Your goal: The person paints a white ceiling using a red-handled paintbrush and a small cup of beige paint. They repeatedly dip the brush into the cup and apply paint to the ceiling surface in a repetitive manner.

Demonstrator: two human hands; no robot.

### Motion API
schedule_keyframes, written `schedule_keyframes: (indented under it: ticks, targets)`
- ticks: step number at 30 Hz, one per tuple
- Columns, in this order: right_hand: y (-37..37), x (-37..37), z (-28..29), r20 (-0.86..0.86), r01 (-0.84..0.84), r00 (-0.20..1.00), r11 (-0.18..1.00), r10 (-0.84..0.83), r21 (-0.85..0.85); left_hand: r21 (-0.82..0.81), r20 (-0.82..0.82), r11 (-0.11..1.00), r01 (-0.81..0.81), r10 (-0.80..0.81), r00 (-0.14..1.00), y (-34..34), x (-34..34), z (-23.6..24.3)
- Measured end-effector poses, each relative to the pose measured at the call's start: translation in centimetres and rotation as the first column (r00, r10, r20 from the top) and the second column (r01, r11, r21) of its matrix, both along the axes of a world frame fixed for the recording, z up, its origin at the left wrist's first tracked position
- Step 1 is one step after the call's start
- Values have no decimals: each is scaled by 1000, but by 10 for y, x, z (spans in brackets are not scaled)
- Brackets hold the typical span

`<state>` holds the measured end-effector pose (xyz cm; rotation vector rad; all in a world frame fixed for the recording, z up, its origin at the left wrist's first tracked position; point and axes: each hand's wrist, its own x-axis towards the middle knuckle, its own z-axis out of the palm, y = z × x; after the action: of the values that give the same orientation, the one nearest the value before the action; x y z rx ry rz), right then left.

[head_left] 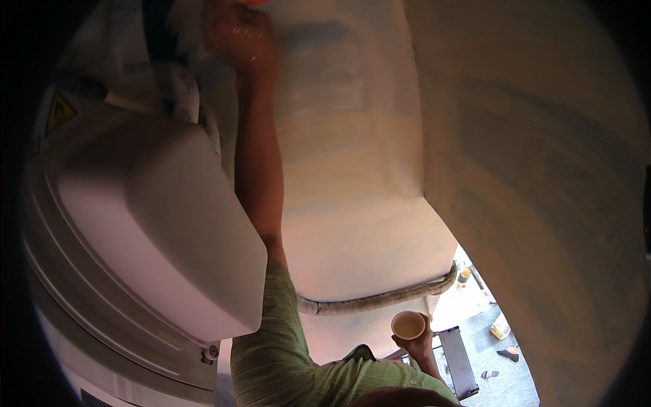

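Note:
My left hand [241, 34] is raised high against a pale plastered wall [352, 136]. Its wet fingers curl on a small orange thing [255, 2], mostly cut off by the top edge. The bare forearm runs down to a green ribbed sleeve [278, 339]. Low at the right, my right hand [422, 346] holds a small round cup [408, 325] of yellowish liquid upright, close to my body and away from the wall.
A large white machine with a raised rounded lid [156, 224] fills the left, with a yellow warning sticker [60, 112] on it. A grey corrugated hose [380, 298] runs along the wall's base. On the floor below lie a ridged dark panel [460, 363], a yellow container [500, 327] and a sandal [508, 353].

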<state>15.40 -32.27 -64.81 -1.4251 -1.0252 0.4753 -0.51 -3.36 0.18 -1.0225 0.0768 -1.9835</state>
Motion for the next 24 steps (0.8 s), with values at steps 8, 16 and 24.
schedule_keyframes:
  ticks: [8, 16, 24]
  targets:
    - [-6, -1, -1, -24, 0, 1000, 999, -1, -45, -46, 106, 971, -236, 239, 965, 59, -43, -12]
    - [-9, 7, -13, -17, 20, 1000, 1000, -20, -23, -222, -55, 975, 16, -29, 998, 50, 54, -42]
    - [-4, 12, -2, -26, 67, 998, 996, -65, 65, -546, -181, 640, 540, -720, 670, -39, 157, -79]
